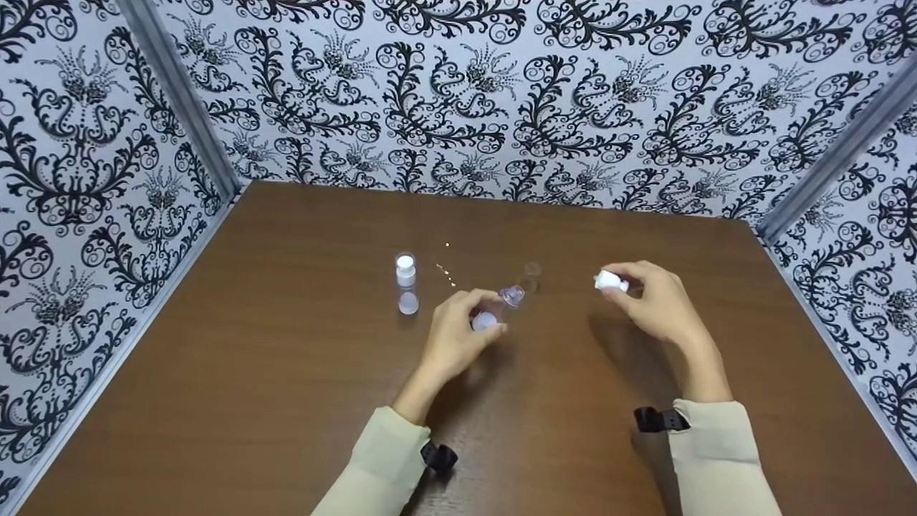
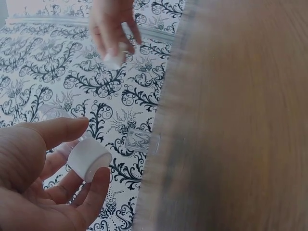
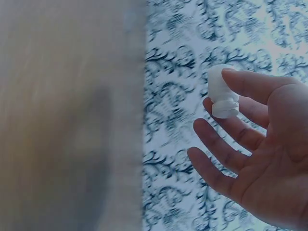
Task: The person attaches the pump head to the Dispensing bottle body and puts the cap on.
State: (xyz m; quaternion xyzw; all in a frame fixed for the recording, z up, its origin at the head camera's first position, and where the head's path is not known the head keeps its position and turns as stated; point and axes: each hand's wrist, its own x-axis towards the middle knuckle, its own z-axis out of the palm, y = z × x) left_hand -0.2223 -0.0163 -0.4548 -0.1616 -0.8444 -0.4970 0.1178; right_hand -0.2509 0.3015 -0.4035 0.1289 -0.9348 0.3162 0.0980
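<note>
My left hand [image 1: 458, 333] holds a small clear bottle with a white base [image 2: 89, 158] between thumb and fingers; its clear open end [image 1: 511, 296] points up and to the right in the head view. Over the table on the right, my right hand [image 1: 663, 304] pinches a white pump top [image 3: 222, 91] between thumb and fingertips, apart from the bottle. In the left wrist view the same pump top [image 2: 114, 60] hangs below the right hand [image 2: 111, 24].
Left of my left hand stands a second bottle [image 1: 407, 287] with a white pump. A clear cap [image 1: 531, 272] is on the wooden table [image 1: 286, 344] between my hands. Small bright specks [image 1: 447, 272] lie near the second bottle. Patterned walls [image 1: 458, 93] enclose the table's back and sides.
</note>
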